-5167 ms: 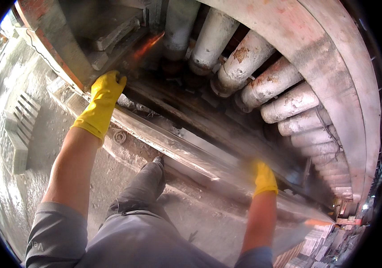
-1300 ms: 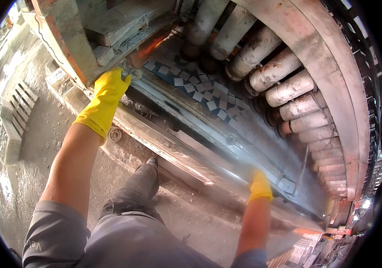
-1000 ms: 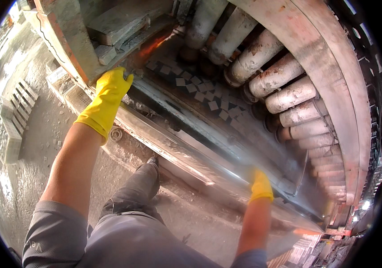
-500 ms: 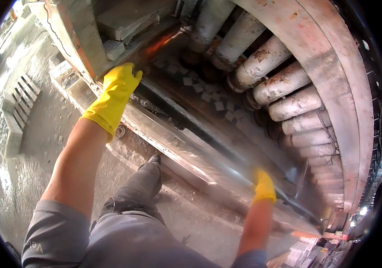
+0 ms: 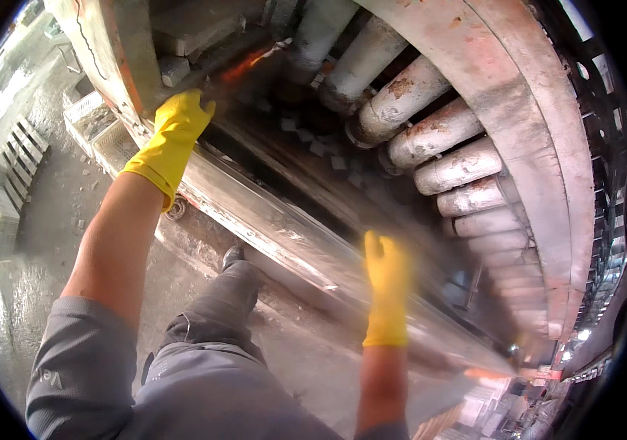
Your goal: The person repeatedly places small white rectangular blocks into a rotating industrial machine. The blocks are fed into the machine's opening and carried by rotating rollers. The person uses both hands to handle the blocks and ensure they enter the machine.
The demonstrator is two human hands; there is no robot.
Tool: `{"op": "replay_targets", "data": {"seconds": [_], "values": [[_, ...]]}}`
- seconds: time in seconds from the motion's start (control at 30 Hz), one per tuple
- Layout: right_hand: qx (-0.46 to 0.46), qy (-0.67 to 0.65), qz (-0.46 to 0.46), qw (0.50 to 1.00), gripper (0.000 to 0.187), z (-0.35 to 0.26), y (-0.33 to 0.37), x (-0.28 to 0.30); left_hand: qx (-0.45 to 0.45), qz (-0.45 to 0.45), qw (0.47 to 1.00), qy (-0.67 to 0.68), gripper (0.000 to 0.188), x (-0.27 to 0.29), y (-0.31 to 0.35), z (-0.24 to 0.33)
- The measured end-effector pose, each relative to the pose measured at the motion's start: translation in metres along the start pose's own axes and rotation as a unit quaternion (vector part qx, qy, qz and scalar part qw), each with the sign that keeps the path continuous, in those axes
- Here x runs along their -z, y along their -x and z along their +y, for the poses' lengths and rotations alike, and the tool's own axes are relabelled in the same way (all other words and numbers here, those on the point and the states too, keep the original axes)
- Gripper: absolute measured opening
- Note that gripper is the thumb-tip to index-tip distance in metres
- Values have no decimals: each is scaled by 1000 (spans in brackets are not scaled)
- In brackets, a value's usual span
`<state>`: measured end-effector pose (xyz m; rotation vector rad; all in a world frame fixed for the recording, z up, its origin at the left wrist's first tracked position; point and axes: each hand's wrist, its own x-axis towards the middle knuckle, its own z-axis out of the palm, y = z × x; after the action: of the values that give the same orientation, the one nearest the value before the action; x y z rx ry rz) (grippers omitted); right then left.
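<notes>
Head: ledge [image 5: 276,227] beneath right hand [image 5: 387,282]

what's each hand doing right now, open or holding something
Left hand: curled; whether it holds anything cannot be told.
Right hand: blurred; open or closed cannot be told.

The bed [image 5: 420,209] is dark; pale square tiles [image 5: 338,162] lie scattered on it.

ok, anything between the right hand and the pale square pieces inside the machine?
Yes, the long inner rail crosses between the right hand and the square pieces. Its height is unclear in the dark blur. The large cylinders stand beyond the square pieces, not between.
</notes>
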<state>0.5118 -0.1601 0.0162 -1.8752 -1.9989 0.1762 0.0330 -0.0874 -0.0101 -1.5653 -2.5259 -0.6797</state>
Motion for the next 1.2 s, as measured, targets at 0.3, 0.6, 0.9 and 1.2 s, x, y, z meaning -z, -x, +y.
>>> {"op": "replay_targets", "data": {"seconds": [0.3, 0.6, 0.9, 1.2], "values": [[32, -4, 24, 999, 45, 10, -43, 1, 20, -10, 1000, 5, 49, -6, -26, 28], [84, -16, 75, 994, 50, 27, -78, -11, 43, -49, 998, -24, 51, -11, -49, 48], [109, -29, 92, 989, 50, 38, -87, -23, 28, -79, 995, -60, 44, -19, -58, 47], [173, -40, 127, 976, 28, 28, -54, -22, -28, -188, 979, -78, 44, -2, -37, 32]]}}
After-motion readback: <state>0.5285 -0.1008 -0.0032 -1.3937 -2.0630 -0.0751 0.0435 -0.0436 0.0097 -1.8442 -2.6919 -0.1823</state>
